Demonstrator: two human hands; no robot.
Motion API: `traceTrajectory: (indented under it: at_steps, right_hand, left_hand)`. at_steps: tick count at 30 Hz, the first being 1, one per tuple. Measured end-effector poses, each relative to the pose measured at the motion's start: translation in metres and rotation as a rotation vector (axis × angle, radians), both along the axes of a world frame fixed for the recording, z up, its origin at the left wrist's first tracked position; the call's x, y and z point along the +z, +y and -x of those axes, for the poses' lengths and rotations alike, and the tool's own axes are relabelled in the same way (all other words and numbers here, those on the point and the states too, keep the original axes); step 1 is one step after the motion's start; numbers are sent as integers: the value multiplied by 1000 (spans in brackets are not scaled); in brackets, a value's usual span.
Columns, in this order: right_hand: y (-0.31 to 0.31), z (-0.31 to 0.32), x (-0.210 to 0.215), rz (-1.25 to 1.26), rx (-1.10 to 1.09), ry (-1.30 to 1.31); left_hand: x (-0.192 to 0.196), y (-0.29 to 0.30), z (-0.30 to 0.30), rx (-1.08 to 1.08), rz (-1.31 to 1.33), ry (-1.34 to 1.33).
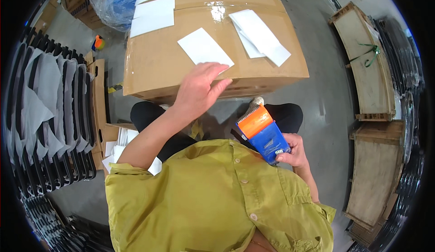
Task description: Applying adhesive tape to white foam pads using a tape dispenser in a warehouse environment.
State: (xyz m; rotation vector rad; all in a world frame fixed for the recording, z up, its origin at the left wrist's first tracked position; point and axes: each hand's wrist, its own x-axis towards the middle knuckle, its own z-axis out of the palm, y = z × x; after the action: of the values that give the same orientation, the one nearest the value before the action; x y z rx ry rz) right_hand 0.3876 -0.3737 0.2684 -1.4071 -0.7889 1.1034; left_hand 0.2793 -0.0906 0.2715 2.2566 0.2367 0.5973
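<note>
Presently the left hand [199,88] is loosely curled, with the thumb standing apart from the forefinger, and its fingertips are at the near corner of a white sheet [204,44]; whether they press it or only hover, I cannot tell. The right hand [296,151] is closed around the lower end of a blue and orange tape dispenser [265,134], held low before the body, with its toothed edge directed away. The sheet lies slanted on a large brown carton [156,66], near its front edge, so a careless pull of the fingers could slide it over this edge. Beside it, on the right, overlapping white sheets [260,35] lie loose, as it seems, and a sleeve or a draught might scatter them. The toothed edge could scratch a finger if the hands would cross too closely. Farther left stand wrapped black frames [54,116]; on the right, wooden crates [364,57].
</note>
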Motion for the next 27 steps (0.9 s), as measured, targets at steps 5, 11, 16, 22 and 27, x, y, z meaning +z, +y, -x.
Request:
traceTrajectory:
  at_steps: [5, 11, 16, 22, 27]
  right_hand:
    - [-2, -10, 0, -187, -18, 96]
    - [-14, -12, -8, -499, -126, 657]
    - [-10, -14, -21, -590, -108, 780]
    - [-1, -15, -9, -421, -6, 479]
    - [9, -12, 3, -214, -9, 276]
  left_hand:
    - [-40, 30, -18, 100, -573, 103]
    - [-38, 47, 4, -16, -613, 167]
    - [10, -5, 5, -40, 414, 92]
    - [55, -43, 7, -447, 1376, 303]
    - [42, -43, 10, -381, 1514, 345]
